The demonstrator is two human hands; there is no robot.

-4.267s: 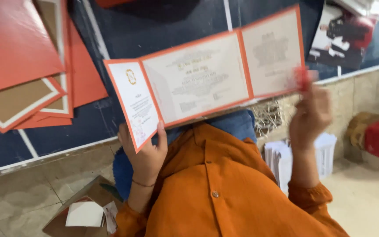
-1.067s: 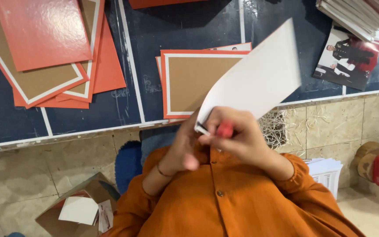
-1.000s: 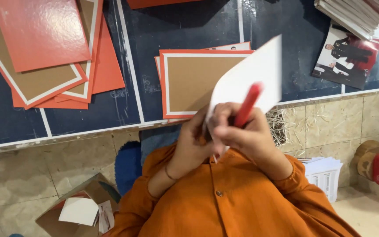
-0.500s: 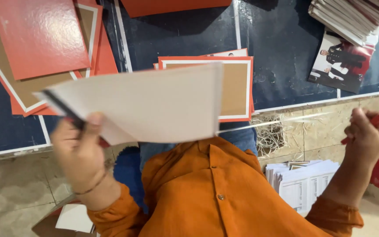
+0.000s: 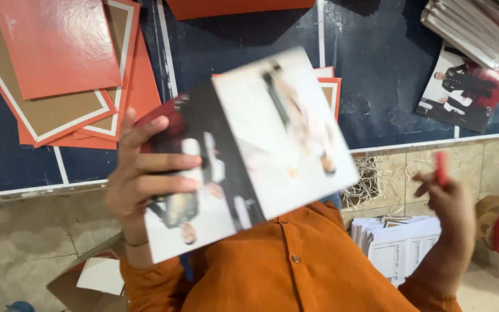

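Glossy printed photo sheet [image 5: 249, 156], white w/ dark panels and blurred figures, is held up mid-air in front of the orange shirt [image 5: 295, 266], above the dark blue table [image 5: 376, 69]. Its long axis runs tilted, lower-left to upper-right, w/ the left hand [image 5: 145, 179] at the lower-left end; that hand is clearly nearer, in fact on it. Left fingers [image 5: 168, 164] lie spread across the face of the sheet, thumb presumably behind, so it's a pinch grip on the edge. Right hand [image 5: 449, 199] is well apart to the right, fingers curled tight round a slim red pen [image 5: 440, 167], not touching the sheet. Under the sheet an orange-bordered brown card [image 5: 330, 92] peeks out on the table. Further out: stack of orange and brown cards [image 5: 59, 75] upper left, another photo print [image 5: 463, 92] upper right, pile of white printed papers [image 5: 399, 242] low right.
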